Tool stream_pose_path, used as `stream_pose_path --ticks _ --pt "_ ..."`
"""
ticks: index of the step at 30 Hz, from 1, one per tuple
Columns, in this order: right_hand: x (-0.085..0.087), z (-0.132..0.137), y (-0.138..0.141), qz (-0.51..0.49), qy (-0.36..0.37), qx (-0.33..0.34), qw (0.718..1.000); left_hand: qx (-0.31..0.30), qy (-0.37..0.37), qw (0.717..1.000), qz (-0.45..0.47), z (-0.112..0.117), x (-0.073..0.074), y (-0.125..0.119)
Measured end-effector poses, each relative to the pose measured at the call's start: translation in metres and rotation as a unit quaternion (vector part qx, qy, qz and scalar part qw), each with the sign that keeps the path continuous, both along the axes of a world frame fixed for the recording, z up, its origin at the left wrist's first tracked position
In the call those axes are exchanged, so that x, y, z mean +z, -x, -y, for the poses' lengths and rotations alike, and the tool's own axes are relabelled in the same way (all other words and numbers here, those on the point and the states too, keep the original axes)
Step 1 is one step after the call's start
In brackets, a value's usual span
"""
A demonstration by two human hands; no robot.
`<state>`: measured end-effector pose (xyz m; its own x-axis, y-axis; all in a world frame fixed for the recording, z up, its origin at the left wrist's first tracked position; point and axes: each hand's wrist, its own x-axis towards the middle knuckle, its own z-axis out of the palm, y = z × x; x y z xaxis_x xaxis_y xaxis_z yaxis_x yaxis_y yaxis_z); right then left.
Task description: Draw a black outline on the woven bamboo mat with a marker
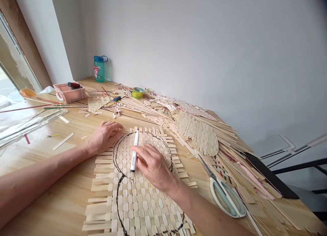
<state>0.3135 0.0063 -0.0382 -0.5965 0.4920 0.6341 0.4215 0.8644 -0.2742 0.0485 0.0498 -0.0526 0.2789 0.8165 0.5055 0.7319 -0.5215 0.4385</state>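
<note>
The mat (139,195) is lying on the worktop (63,205), its loose ends sticking out; if snagged, they could be working free. The right hand (153,161) is pinching the marker (134,161); a slipping grip could be spoiling the black line (123,176). Farther, the left hand (104,137) is resting unclenched at the mat's far left edge; too light a touch could be letting it slide towards the strips (143,109)

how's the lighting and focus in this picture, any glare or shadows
Head view throughout: light from the window side looks brightest at the far left; pale glare on the table there; soft shadow beside the bottle on the wall; top right corner dark; marker in the right hand fairly sharp.
</note>
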Motion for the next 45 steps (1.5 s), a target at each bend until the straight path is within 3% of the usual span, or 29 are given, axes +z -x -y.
stream_pose_path --ticks 11,16,21,32,45 --pt "0.001 0.001 0.001 0.025 -0.06 -0.013 0.998 0.042 -0.007 0.999 -0.005 0.01 0.018 0.001" --pt "0.002 0.001 -0.001 0.033 -0.054 -0.035 0.997 0.072 -0.01 0.997 0.003 0.013 0.027 -0.001" --pt "0.004 0.001 -0.003 0.037 -0.049 -0.041 0.997 0.055 -0.006 0.998 -0.015 0.021 0.038 -0.002" --pt "0.006 -0.001 -0.006 0.028 -0.013 0.004 1.0 -0.04 0.05 0.997 -0.038 0.018 0.024 -0.005" --pt "0.004 -0.003 0.0 0.076 0.025 0.051 0.996 -0.048 0.045 0.997 -0.044 0.016 0.02 -0.004"
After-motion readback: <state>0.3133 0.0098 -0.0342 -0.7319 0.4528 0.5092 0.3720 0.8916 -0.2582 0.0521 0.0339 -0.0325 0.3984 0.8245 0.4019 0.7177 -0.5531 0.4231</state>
